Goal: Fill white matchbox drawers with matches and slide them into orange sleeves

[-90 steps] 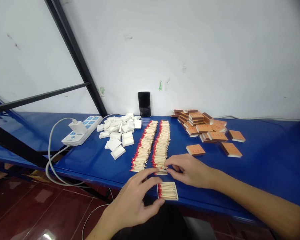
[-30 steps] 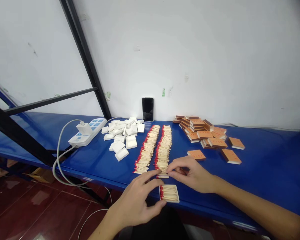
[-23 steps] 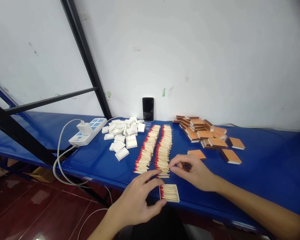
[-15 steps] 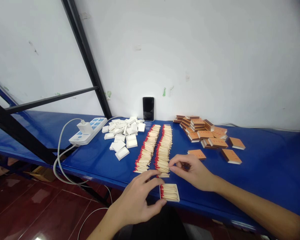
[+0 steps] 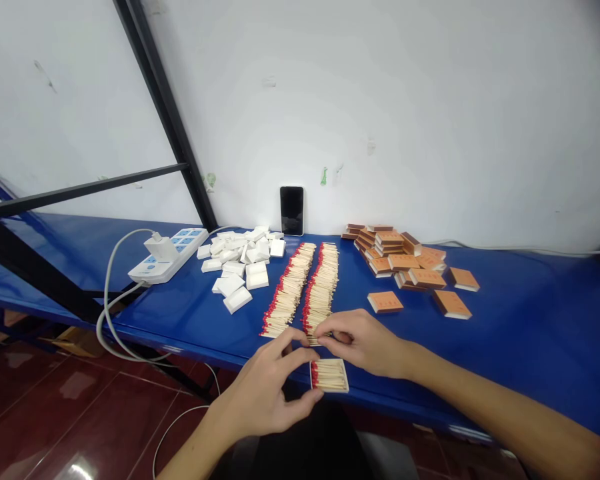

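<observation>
The right hand (image 5: 353, 340) is reaching further across the nearer match row (image 5: 321, 287), pinch narrow, contents unclear, gathering seemingly continuing; the left hand (image 5: 265, 380) is clasping the match-filled tray (image 5: 346, 377) at six o'clock.

Cannot see all of the right match row (image 5: 321, 280), partly covered at its near end by the right hand (image 5: 363, 340). Cannot verify a grip by those fingertips. Cannot read print on the orange matchboxes (image 5: 427, 277); too small. Cannot follow the left forearm (image 5: 205, 437) past the bottom edge, nor the black post (image 5: 166, 110) past the top.
</observation>
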Action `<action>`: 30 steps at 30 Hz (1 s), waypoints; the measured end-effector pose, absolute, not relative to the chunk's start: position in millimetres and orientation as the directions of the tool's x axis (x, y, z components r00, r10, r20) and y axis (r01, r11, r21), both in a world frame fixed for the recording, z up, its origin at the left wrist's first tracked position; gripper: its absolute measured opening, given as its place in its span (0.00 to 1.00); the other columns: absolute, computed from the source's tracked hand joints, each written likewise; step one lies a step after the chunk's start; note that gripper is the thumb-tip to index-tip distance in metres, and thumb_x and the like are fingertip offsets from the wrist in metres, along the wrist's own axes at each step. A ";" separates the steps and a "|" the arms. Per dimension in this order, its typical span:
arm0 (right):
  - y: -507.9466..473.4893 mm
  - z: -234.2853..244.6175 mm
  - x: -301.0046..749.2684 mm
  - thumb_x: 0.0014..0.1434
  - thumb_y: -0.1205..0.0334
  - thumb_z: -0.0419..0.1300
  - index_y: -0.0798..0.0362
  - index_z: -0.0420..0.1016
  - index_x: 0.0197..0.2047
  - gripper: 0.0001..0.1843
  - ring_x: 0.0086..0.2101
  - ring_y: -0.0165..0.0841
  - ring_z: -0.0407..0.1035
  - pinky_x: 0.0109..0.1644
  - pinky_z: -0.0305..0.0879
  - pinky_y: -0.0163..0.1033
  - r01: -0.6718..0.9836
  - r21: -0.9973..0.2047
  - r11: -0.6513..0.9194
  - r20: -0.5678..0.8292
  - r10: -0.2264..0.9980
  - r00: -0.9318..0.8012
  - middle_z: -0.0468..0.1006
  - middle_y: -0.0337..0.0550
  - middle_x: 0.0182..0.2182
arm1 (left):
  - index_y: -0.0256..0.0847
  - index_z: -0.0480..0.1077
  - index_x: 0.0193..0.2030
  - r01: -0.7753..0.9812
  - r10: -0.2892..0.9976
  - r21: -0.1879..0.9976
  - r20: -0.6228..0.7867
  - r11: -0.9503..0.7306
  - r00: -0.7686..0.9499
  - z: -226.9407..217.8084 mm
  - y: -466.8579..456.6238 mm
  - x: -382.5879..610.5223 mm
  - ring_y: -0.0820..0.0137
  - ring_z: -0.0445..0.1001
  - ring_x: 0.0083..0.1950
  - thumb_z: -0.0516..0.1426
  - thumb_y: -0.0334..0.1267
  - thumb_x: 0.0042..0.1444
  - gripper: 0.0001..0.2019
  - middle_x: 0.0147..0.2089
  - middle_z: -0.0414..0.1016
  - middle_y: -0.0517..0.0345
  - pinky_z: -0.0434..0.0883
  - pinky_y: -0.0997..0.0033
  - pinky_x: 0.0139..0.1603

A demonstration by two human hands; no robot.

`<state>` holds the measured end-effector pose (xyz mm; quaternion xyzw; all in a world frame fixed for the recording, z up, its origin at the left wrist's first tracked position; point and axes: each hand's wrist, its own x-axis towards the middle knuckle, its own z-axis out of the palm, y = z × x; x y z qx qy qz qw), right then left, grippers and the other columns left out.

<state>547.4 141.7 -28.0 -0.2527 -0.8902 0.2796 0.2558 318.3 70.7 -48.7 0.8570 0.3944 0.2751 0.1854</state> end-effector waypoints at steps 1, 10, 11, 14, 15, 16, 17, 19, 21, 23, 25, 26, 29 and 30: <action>141.0 -26.0 546.7 0.71 0.61 0.52 0.53 0.78 0.44 0.13 0.26 0.28 0.63 0.32 0.57 0.33 0.304 -0.624 0.719 0.294 0.577 -0.762 0.74 0.37 0.27 | 0.45 0.71 0.54 0.578 0.779 0.531 0.327 -0.620 0.535 -48.7 70.7 318.2 0.60 0.74 0.55 0.62 0.37 0.57 0.17 0.57 0.69 0.48 0.74 0.61 0.56; 142.6 -26.3 563.9 0.66 0.66 0.53 0.53 0.72 0.37 0.08 0.21 0.28 0.60 0.28 0.51 0.34 0.428 -0.432 0.794 0.300 0.574 -0.762 0.69 0.34 0.21 | 0.44 0.72 0.53 0.584 0.779 0.519 0.347 -0.624 0.522 -50.0 70.6 317.3 0.61 0.75 0.54 0.63 0.38 0.56 0.17 0.57 0.69 0.48 0.74 0.62 0.55; 143.6 -26.8 566.6 0.64 0.66 0.54 0.52 0.71 0.35 0.06 0.20 0.28 0.59 0.27 0.49 0.35 0.443 -0.406 0.799 0.291 0.572 -0.766 0.67 0.33 0.20 | 0.44 0.72 0.53 0.585 0.780 0.521 0.347 -0.622 0.521 -50.1 70.8 317.4 0.61 0.75 0.53 0.63 0.38 0.56 0.17 0.57 0.69 0.48 0.74 0.62 0.55; 146.4 -25.6 571.5 0.61 0.67 0.56 0.52 0.69 0.35 0.03 0.21 0.29 0.61 0.28 0.50 0.35 0.474 -0.372 0.798 0.234 0.575 -0.784 0.70 0.35 0.21 | 0.44 0.72 0.53 0.574 0.779 0.534 0.345 -0.621 0.523 -49.6 71.0 317.8 0.61 0.74 0.54 0.63 0.37 0.56 0.17 0.57 0.70 0.49 0.74 0.63 0.55; 147.1 -24.8 572.0 0.62 0.66 0.56 0.52 0.70 0.36 0.02 0.22 0.29 0.63 0.28 0.50 0.35 0.483 -0.368 0.794 0.211 0.577 -0.789 0.71 0.35 0.23 | 0.44 0.72 0.53 0.571 0.779 0.537 0.342 -0.621 0.525 -49.2 71.0 317.9 0.62 0.74 0.54 0.63 0.37 0.56 0.17 0.57 0.70 0.49 0.74 0.63 0.55; 147.7 -24.1 572.1 0.62 0.66 0.56 0.52 0.70 0.37 0.03 0.23 0.29 0.64 0.29 0.51 0.35 0.491 -0.365 0.791 0.187 0.579 -0.794 0.72 0.36 0.24 | 0.44 0.72 0.53 0.569 0.780 0.540 0.339 -0.619 0.526 -48.8 70.9 318.0 0.62 0.74 0.54 0.63 0.38 0.57 0.17 0.57 0.71 0.49 0.74 0.63 0.56; 148.1 -23.7 571.9 0.63 0.66 0.56 0.52 0.71 0.37 0.03 0.24 0.30 0.66 0.29 0.51 0.35 0.495 -0.363 0.789 0.168 0.578 -0.799 0.74 0.37 0.25 | 0.44 0.72 0.53 0.568 0.780 0.543 0.337 -0.618 0.527 -48.3 70.7 318.1 0.62 0.75 0.54 0.63 0.38 0.57 0.17 0.56 0.71 0.50 0.74 0.63 0.56; 148.8 -24.0 571.0 0.64 0.64 0.56 0.52 0.72 0.37 0.05 0.25 0.30 0.67 0.30 0.52 0.35 0.493 -0.362 0.791 0.153 0.572 -0.806 0.75 0.38 0.26 | 0.44 0.72 0.53 0.568 0.782 0.546 0.336 -0.616 0.525 -47.7 70.2 318.2 0.61 0.75 0.54 0.63 0.38 0.56 0.17 0.56 0.72 0.50 0.74 0.63 0.56; 149.4 -25.8 570.3 0.65 0.64 0.56 0.52 0.73 0.37 0.05 0.25 0.30 0.67 0.30 0.53 0.35 0.485 -0.365 0.795 0.161 0.567 -0.808 0.76 0.38 0.27 | 0.44 0.72 0.52 0.567 0.782 0.547 0.340 -0.616 0.522 -47.6 69.7 318.0 0.61 0.75 0.55 0.63 0.38 0.56 0.17 0.56 0.72 0.50 0.74 0.64 0.56; 149.9 -28.1 570.1 0.65 0.64 0.56 0.52 0.74 0.38 0.06 0.25 0.30 0.67 0.30 0.53 0.35 0.478 -0.374 0.795 0.171 0.565 -0.807 0.77 0.38 0.27 | 0.44 0.72 0.53 0.568 0.783 0.546 0.342 -0.616 0.520 -47.9 69.5 317.8 0.61 0.75 0.55 0.63 0.38 0.56 0.17 0.56 0.73 0.50 0.74 0.64 0.57; 150.3 -30.2 570.0 0.66 0.63 0.56 0.52 0.74 0.38 0.07 0.24 0.29 0.66 0.30 0.52 0.35 0.476 -0.379 0.793 0.180 0.568 -0.803 0.77 0.38 0.26 | 0.44 0.72 0.53 0.569 0.783 0.546 0.337 -0.615 0.523 -48.2 69.3 317.6 0.61 0.75 0.55 0.63 0.38 0.56 0.17 0.56 0.73 0.50 0.74 0.64 0.57; 150.4 -30.9 570.0 0.66 0.63 0.56 0.52 0.75 0.37 0.07 0.24 0.29 0.66 0.29 0.52 0.35 0.478 -0.379 0.792 0.184 0.571 -0.800 0.76 0.38 0.26 | 0.44 0.72 0.53 0.570 0.784 0.546 0.334 -0.614 0.524 -48.3 69.3 317.5 0.61 0.75 0.55 0.63 0.38 0.56 0.17 0.56 0.73 0.50 0.74 0.63 0.57; 150.4 -32.5 569.8 0.66 0.62 0.56 0.52 0.75 0.38 0.07 0.23 0.29 0.64 0.29 0.51 0.35 0.483 -0.379 0.790 0.197 0.579 -0.791 0.75 0.37 0.24 | 0.45 0.72 0.53 0.577 0.788 0.547 0.324 -0.607 0.523 -48.7 69.0 317.1 0.61 0.75 0.56 0.63 0.38 0.56 0.17 0.57 0.72 0.50 0.74 0.63 0.57; 150.4 -32.9 569.6 0.66 0.62 0.56 0.52 0.76 0.38 0.07 0.23 0.29 0.64 0.29 0.51 0.35 0.480 -0.380 0.791 0.201 0.577 -0.792 0.75 0.37 0.24 | 0.45 0.72 0.53 0.578 0.789 0.546 0.322 -0.606 0.523 -49.0 69.0 316.9 0.61 0.74 0.56 0.63 0.38 0.56 0.17 0.57 0.72 0.50 0.74 0.63 0.57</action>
